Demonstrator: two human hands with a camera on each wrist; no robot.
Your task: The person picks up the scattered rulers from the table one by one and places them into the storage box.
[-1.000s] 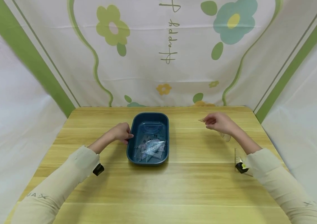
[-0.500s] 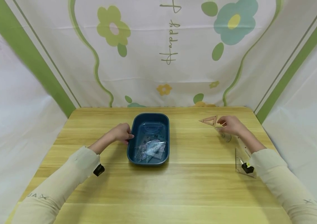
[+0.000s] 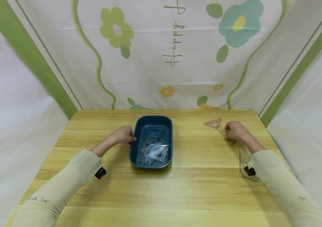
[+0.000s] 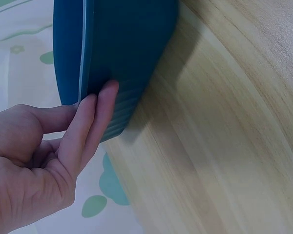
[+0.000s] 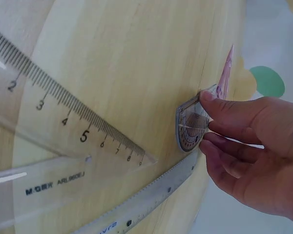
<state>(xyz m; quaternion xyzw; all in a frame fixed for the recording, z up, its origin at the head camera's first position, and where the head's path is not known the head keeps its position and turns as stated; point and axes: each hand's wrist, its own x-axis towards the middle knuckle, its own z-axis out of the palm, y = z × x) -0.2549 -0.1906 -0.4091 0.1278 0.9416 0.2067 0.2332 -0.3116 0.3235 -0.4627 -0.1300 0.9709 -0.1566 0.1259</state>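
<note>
In the head view my left hand (image 3: 124, 135) grips the left rim of a blue plastic tub (image 3: 151, 166), thumb over the edge and fingers along the outer wall. My right hand (image 5: 263, 141) pinches a small clear protractor (image 5: 188, 122) between thumb and fingertips. In the head view that protractor shows close over the table. Just beyond it lies a small pink set square (image 3: 208, 123). Nearer the right sleeve is a larger clear set square (image 5: 63, 122), and a clear straight ruler (image 5: 151, 193) lies beside it. The sleeve and forearm partly cover these two in the head view.
Inside the tub are several clear plastic drawing tools (image 3: 156, 151), overlapping one another, with a clear curved piece (image 3: 154, 130) towards the far end. The wooden table (image 3: 161, 195) ends at a flower-printed cloth (image 3: 146, 63) behind. Black cameras (image 3: 100, 173) sit at the wrists.
My right hand has released the pink set square on the table, moved right and a little nearer, and taken hold of the protractor. My left hand stays on the tub.
</note>
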